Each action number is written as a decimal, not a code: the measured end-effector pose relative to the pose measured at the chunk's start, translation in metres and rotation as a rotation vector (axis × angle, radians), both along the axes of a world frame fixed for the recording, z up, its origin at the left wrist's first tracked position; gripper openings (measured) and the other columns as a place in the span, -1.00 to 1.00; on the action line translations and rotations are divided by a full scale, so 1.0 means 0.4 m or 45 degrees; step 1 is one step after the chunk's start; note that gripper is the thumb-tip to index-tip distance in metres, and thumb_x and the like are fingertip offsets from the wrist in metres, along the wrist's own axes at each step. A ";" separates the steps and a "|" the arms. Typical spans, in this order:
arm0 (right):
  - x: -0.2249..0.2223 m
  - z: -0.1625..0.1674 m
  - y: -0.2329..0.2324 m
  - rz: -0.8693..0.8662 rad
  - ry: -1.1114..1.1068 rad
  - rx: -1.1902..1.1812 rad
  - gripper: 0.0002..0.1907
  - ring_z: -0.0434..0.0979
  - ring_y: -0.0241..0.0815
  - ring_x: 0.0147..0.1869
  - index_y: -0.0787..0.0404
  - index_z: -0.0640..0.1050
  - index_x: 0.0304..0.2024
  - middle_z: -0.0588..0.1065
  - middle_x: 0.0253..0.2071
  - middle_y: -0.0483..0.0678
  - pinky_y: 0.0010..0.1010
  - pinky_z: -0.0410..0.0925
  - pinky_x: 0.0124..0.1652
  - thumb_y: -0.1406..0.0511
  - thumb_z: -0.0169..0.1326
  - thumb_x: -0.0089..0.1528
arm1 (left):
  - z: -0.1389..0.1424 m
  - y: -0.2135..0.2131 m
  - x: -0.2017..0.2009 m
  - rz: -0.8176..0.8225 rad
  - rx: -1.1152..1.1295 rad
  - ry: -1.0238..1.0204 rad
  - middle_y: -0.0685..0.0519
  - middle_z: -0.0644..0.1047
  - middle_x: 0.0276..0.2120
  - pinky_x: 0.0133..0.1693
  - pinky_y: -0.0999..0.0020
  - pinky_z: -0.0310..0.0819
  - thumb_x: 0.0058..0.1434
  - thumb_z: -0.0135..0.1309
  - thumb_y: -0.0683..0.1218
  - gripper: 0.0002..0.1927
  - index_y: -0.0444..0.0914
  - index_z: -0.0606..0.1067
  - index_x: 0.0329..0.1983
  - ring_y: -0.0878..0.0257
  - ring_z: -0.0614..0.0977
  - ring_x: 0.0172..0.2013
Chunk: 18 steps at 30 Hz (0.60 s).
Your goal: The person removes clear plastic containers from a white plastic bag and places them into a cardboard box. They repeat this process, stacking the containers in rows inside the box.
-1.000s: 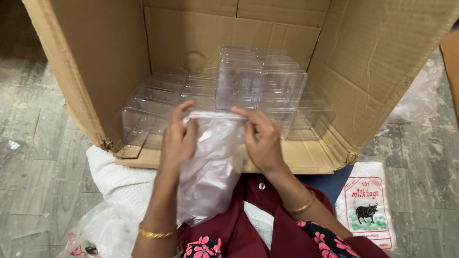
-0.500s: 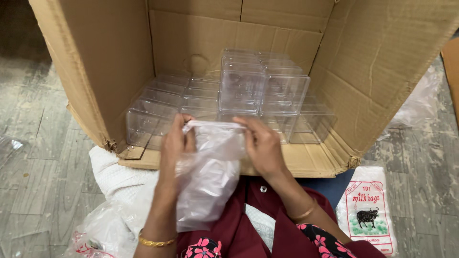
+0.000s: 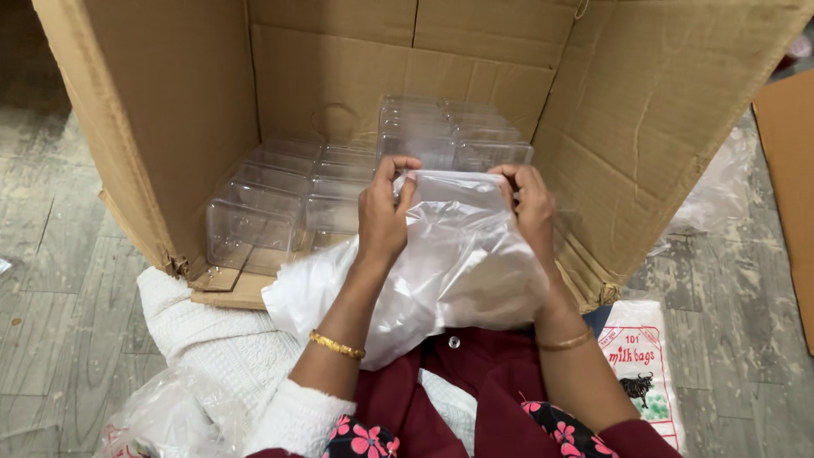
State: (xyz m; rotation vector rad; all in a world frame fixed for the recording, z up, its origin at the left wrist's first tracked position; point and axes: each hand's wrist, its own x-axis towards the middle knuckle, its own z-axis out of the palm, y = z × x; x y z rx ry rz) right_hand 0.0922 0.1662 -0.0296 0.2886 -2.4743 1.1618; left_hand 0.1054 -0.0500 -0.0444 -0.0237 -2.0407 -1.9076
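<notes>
My left hand (image 3: 382,214) and my right hand (image 3: 529,206) both pinch the top edge of a clear plastic bag (image 3: 441,271), holding its mouth apart in front of me. The bag billows out below my hands over my lap. Just beyond it, a large cardboard box (image 3: 339,76) lies on its side, opening toward me. Inside the box are several clear plastic containers (image 3: 280,195) in rows, with a taller stack (image 3: 449,136) at the back right.
A white textured cloth (image 3: 203,331) lies under the box's front flap at the left. A printed packet of bags (image 3: 640,373) rests on the floor at the right. Crumpled clear plastic (image 3: 161,416) sits at the lower left. Grey worn floor surrounds the box.
My hands have moved apart along the bag's top edge, and the bag has filled out wider and fuller than before.
</notes>
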 end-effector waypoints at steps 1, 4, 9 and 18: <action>0.007 -0.001 0.010 0.081 -0.146 -0.238 -0.80 0.48 -0.38 -0.19 0.34 0.60 -0.03 0.56 -0.14 -0.09 -0.52 0.34 -0.25 0.32 0.06 0.42 | 0.006 0.006 0.003 0.006 0.018 -0.003 0.07 0.61 -0.26 -0.27 0.48 0.47 0.38 0.01 -0.16 -0.86 -0.23 0.53 -0.06 0.36 0.58 -0.32; 0.065 -0.003 0.034 0.365 -0.602 -0.910 -0.74 0.45 -0.31 -0.16 0.36 0.59 0.01 0.54 -0.15 -0.01 -0.45 0.32 -0.18 0.28 0.06 0.41 | 0.031 0.029 0.008 -0.140 0.020 -0.033 0.06 0.64 -0.26 -0.39 0.44 0.47 0.35 0.03 -0.15 -0.85 -0.22 0.56 -0.08 0.36 0.58 -0.37; 0.210 -0.014 0.081 0.658 -1.120 -0.964 -0.63 0.40 -0.19 -0.12 0.39 0.59 0.08 0.51 -0.17 0.11 -0.35 0.29 -0.07 0.21 0.05 0.39 | 0.068 0.099 0.025 -0.410 -0.108 -0.085 0.11 0.67 -0.32 -0.36 0.42 0.45 0.35 0.06 -0.12 -0.81 -0.18 0.62 -0.05 0.40 0.58 -0.42; 0.319 0.105 0.823 -0.488 -0.335 -0.990 -0.61 0.42 -0.18 -0.16 0.46 0.48 0.06 0.44 -0.13 0.12 -0.28 0.37 -0.17 0.19 0.05 0.45 | 0.043 0.140 0.024 -0.525 0.025 -0.412 0.18 0.61 -0.43 -0.38 0.45 0.33 0.37 0.02 0.05 -0.70 -0.17 0.64 -0.04 0.39 0.46 -0.43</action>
